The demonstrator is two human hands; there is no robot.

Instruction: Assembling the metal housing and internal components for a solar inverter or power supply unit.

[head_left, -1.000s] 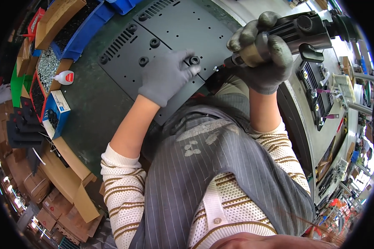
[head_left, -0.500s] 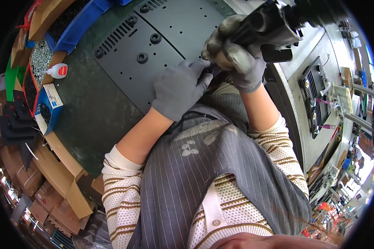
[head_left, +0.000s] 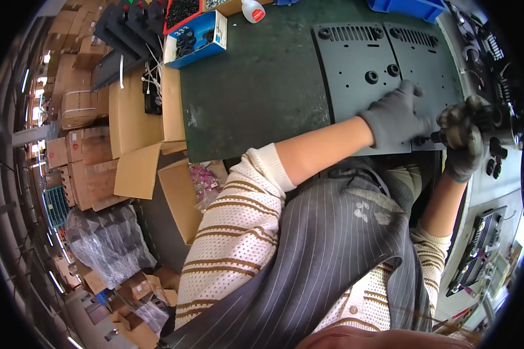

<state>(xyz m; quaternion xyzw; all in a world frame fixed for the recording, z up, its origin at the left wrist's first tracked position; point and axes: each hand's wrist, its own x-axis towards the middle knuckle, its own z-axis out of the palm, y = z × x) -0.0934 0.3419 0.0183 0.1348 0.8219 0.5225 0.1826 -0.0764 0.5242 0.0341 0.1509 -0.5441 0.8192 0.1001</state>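
Two dark grey metal plates with vent slots and small holes lie side by side on the dark green bench: the left plate and the right plate. Black round rubber feet sit on them, among them one foot mid-plate and another foot beside it. My left hand, in a grey glove, hovers over the plates' near part with fingers apart and nothing in them. In a stained grey glove, my right hand grips a black power screwdriver. Its tip points left at the plates' near edge.
At the far left of the bench stand a blue box of black rubber parts, a red bin of small black pieces and a white bottle. Open cardboard boxes line the left side. A blue bin sits at the back.
The view has swung left, so bench and hands appear farther right. My left hand has drawn away from the screwdriver's tip, and its fingers have spread. My right hand still grips the screwdriver.
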